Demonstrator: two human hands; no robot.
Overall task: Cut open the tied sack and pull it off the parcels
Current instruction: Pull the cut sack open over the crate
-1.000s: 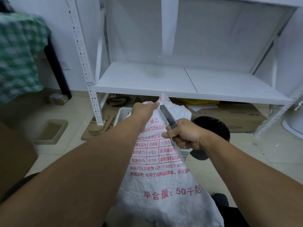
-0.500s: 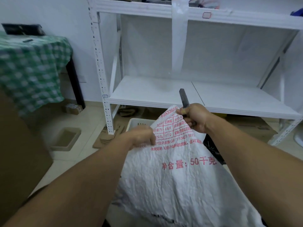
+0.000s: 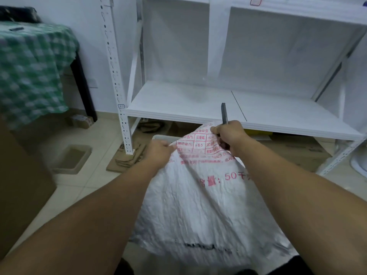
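A white woven sack (image 3: 200, 205) with red printed text hangs in front of me, lifted by its upper end. My left hand (image 3: 158, 150) grips the sack's upper left edge. My right hand (image 3: 228, 134) grips the top right of the sack together with a dark knife (image 3: 224, 114), whose blade sticks straight up above the fist. The sack's lower edge shows a dark printed line. No parcels can be seen; the sack hides whatever is under it.
A white metal shelf rack (image 3: 198, 114) stands right behind the sack, with cardboard boxes (image 3: 297, 153) under it. A white bin rim (image 3: 162, 137) peeks out behind the sack. A green checked cloth (image 3: 33, 70) covers a table at left; a brown box (image 3: 17, 185) stands near left.
Both hands have lifted the sack higher and spread its top; the left hand slid from the tip down to the left edge, and the knife now points straight up.
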